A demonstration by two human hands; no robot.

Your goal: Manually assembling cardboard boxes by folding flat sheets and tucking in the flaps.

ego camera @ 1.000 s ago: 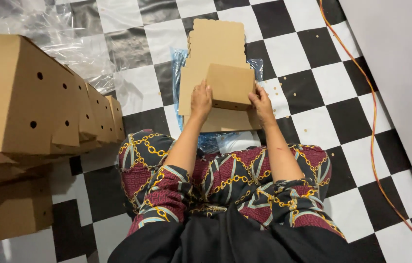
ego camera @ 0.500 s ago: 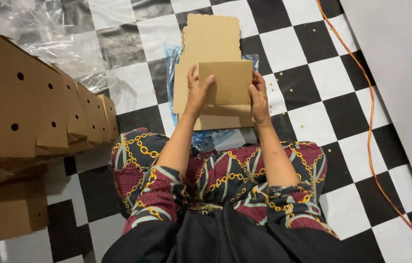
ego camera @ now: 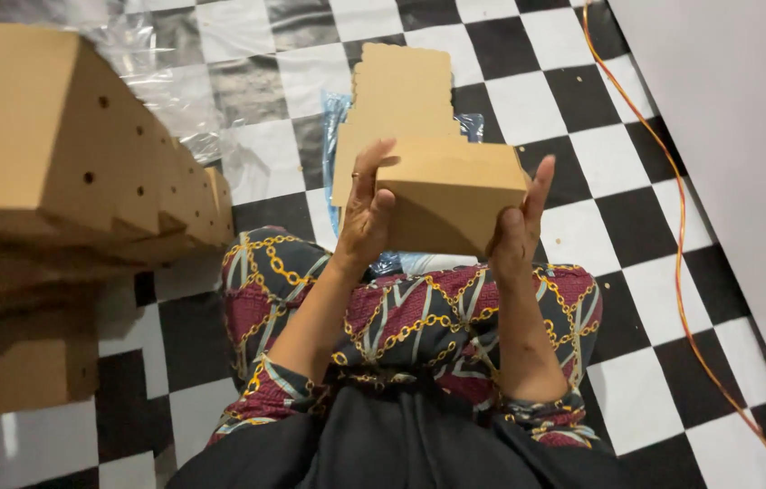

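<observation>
Clearly, the left hand (ego camera: 367,210) and right hand (ego camera: 517,226) clamp opposite sides of a small cardboard box (ego camera: 449,195), raised above the lap. It looks light, stiff yet crushable; flat side walls give the best hold. Flat cardboard (ego camera: 398,104) lies on the checkered floor (ego camera: 636,208) beyond.

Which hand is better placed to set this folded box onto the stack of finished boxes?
Probably the left hand. It grips the box on the side facing the stack of boxes. The right hand is on the far side.
</observation>
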